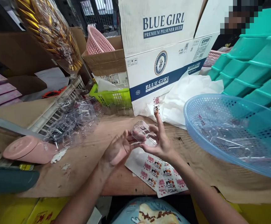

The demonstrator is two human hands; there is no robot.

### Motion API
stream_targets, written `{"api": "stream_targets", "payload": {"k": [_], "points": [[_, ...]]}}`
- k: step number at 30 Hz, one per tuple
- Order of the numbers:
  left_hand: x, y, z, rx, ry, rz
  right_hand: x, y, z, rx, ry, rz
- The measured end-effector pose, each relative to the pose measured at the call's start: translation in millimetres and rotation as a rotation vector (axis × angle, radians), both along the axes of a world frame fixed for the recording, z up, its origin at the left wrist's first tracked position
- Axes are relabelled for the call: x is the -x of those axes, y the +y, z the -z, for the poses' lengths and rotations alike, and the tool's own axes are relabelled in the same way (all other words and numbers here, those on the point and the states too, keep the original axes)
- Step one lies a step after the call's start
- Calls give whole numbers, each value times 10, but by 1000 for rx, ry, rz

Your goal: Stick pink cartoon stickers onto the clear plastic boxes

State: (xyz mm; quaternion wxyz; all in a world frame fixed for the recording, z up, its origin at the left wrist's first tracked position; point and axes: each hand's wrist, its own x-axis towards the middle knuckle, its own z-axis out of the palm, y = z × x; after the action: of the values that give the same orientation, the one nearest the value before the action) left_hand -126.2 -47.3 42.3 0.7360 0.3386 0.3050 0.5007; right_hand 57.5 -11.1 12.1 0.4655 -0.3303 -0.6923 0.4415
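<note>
A small clear plastic box (141,130) is held between my two hands above the table. My left hand (120,147) grips its left side with closed fingers. My right hand (160,140) has its thumb and lower fingers around the right side, while its index finger points up. On that fingertip sits a small cat sticker (156,109). Below my hands lie sticker sheets (157,174) with cats and pink prints, near the table's front edge.
A blue perforated basket (196,137) with clear plastic pieces stands at the right. Clear boxes (79,116) are piled at the left near a pink cup (33,149). A white carton (149,46), white paper (184,96) and a green basket (113,95) stand behind. Teal bins (252,65) are stacked back right.
</note>
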Motion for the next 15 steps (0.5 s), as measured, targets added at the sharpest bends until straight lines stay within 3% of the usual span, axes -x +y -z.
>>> {"api": "stream_targets", "payload": {"k": [3, 6, 8, 12, 15], "points": [[-184, -33, 57, -51, 57, 39, -86, 49, -3, 79, -54, -78], [-270, -15, 110, -24, 38, -97, -260, -40, -87, 27, -72, 24], [-288, -5, 130, -21, -1, -143, -386, -185, -168, 91, 49, 14], [-332, -19, 170, -29, -32, -116, -537, -517, -235, 468, 384, -349], [-397, -30, 214, 8, -39, -142, -554, -651, -156, 620, 500, -455]]}}
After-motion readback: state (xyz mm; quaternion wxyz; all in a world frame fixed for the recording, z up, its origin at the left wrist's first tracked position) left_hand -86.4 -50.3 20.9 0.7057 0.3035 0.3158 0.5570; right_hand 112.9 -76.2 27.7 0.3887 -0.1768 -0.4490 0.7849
